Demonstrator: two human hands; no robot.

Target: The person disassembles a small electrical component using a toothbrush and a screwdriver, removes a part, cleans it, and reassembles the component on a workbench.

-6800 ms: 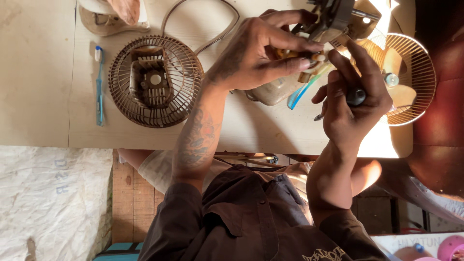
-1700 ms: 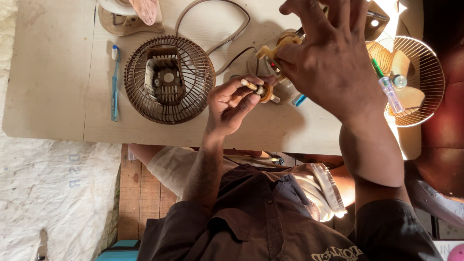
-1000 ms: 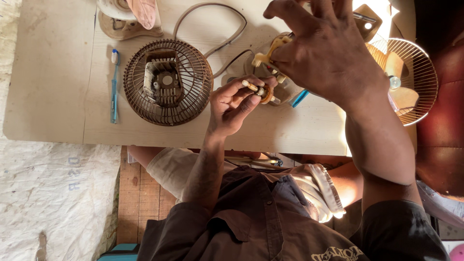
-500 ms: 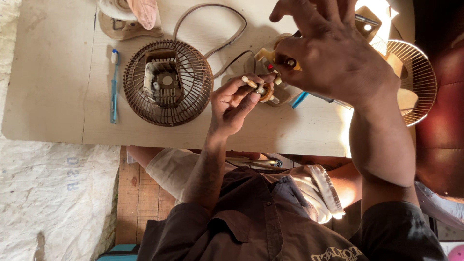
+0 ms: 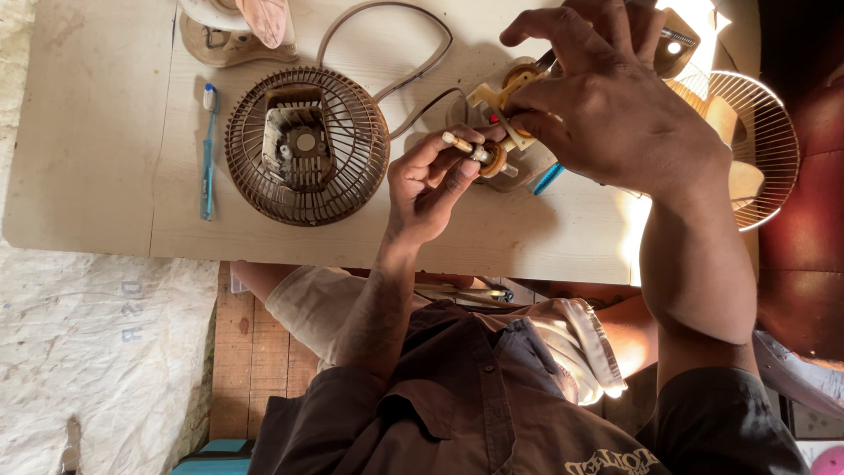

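Brown, dusty fan grille (image 5: pixel 306 145) sits upper centre-left on the wooden board (image 5: pixel 97 132), a blue toothbrush (image 5: pixel 208 149) just beside it. Left hand (image 5: pixel 431 180) pinches a small shaft (image 5: pixel 479 154) at centre frame; right hand (image 5: pixel 615 105) grips the cream motor part (image 5: pixel 501 101) just above. Bare board lies along the left edge; a wire guard (image 5: pixel 756 141) crowds the right.

Hard sunlight from the upper right, blown-out glare on the worktop (image 5: pixel 105 132) at its far right corner and right edge. Right hand (image 5: pixel 615 114) throws a soft shadow on the board beneath it. Left side evenly lit, sharp. Lower foreground clothing dim. No visible motion blur.
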